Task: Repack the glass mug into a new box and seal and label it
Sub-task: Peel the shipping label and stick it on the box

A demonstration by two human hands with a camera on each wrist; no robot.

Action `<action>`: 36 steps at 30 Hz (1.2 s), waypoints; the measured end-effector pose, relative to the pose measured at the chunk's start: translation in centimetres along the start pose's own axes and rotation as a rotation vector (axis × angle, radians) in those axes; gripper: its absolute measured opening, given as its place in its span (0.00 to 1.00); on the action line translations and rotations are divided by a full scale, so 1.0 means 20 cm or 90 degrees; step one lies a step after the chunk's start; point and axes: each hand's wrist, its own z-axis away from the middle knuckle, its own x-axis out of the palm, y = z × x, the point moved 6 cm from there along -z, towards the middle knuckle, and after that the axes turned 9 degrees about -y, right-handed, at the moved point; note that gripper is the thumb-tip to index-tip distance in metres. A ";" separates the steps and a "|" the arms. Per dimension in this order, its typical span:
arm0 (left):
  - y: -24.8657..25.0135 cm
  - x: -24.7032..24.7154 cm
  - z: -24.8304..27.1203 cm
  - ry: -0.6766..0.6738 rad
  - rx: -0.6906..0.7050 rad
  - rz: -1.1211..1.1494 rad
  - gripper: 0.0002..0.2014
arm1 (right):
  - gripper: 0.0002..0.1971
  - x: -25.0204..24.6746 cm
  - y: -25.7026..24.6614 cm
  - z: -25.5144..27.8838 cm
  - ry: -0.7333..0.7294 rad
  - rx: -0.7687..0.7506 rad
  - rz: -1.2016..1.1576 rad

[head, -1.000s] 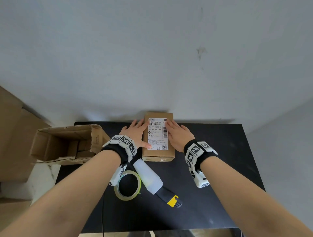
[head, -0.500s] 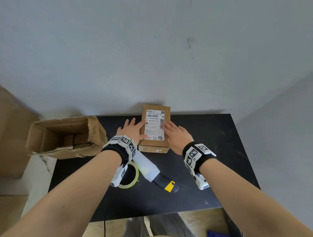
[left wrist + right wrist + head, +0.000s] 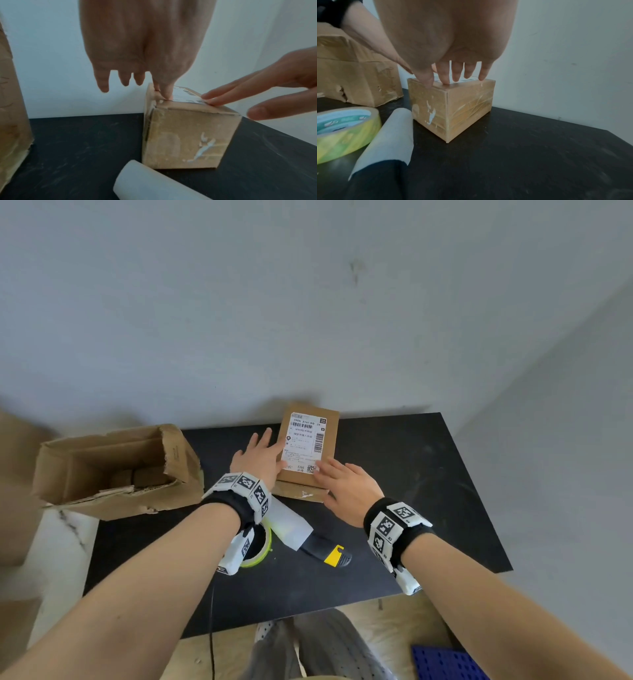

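Observation:
A small taped cardboard box (image 3: 329,440) (image 3: 187,138) (image 3: 453,108) stands closed on the black table (image 3: 411,474) against the wall. A white shipping label (image 3: 305,440) lies on its top. My left hand (image 3: 257,457) (image 3: 137,54) lies flat beside the box's left edge, its thumb pressing the label's near left corner. My right hand (image 3: 346,484) (image 3: 450,54) rests its straight fingers on the label's near edge. The glass mug is not visible.
An open torn cardboard box (image 3: 113,470) lies on its side at the table's left end. A roll of tape (image 3: 257,546) (image 3: 342,129), a curled white backing sheet (image 3: 287,525) and a black and yellow knife (image 3: 329,553) lie near the front. Wall close behind.
Both hands slid back along the label toward its near edge. The right hand moved from the label's right side to its near corner. The head view shifted.

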 end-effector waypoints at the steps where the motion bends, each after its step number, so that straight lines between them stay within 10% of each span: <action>1: 0.02 0.02 0.02 0.019 0.021 -0.025 0.26 | 0.26 0.02 -0.01 0.00 0.002 0.000 0.004; 27: 0.02 0.15 0.25 0.084 0.067 -0.147 0.30 | 0.26 0.01 -0.03 0.00 0.121 0.071 -0.086; 36: 0.06 0.18 0.15 0.029 0.086 -0.141 0.30 | 0.27 0.05 -0.03 -0.07 0.029 -0.008 -0.025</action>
